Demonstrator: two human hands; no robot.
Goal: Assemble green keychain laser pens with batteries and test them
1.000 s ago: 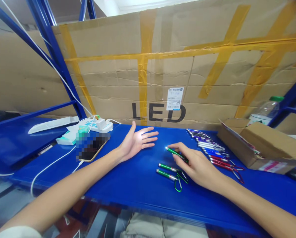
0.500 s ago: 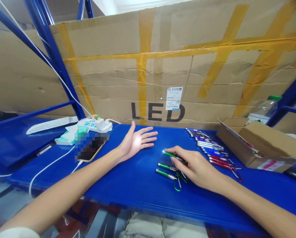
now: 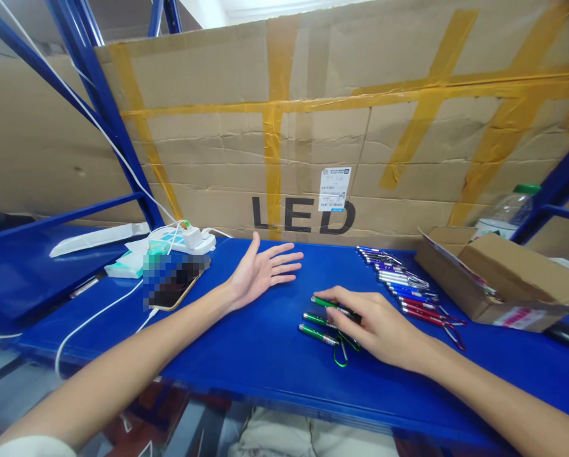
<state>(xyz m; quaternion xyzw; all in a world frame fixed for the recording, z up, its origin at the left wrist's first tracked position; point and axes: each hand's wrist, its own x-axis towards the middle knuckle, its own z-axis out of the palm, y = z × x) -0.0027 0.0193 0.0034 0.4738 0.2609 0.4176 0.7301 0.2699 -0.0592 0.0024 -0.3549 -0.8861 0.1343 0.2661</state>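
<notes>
My left hand (image 3: 260, 270) is open, thumb up and fingers spread, palm turned toward the right, with nothing in it. Between the fingers and thumb of my right hand (image 3: 373, 317) is a slim green penlight (image 3: 325, 303), low over the table, its tip pointing left and unlit. Two more green penlights, one just below my thumb (image 3: 315, 318) and one nearer the front (image 3: 315, 333), lie alongside, with a green carabiner clip (image 3: 340, 363) at their right ends. My right hand partly covers the held penlight and the clips.
A row of penlights, several colours, including red ones (image 3: 422, 306), lies right of my hand on the blue table (image 3: 246, 374). Beyond stand an open carton (image 3: 460, 279) and a bottle (image 3: 508, 206). A phone (image 3: 180, 285), power strip (image 3: 208, 244) and cables lie left. A large cardboard box (image 3: 208, 158) walls the back.
The light at the penlight's tip has gone out, and the bright spot on my left palm has vanished. My right hand has lowered the penlight slightly toward the table. My left hand is still.
</notes>
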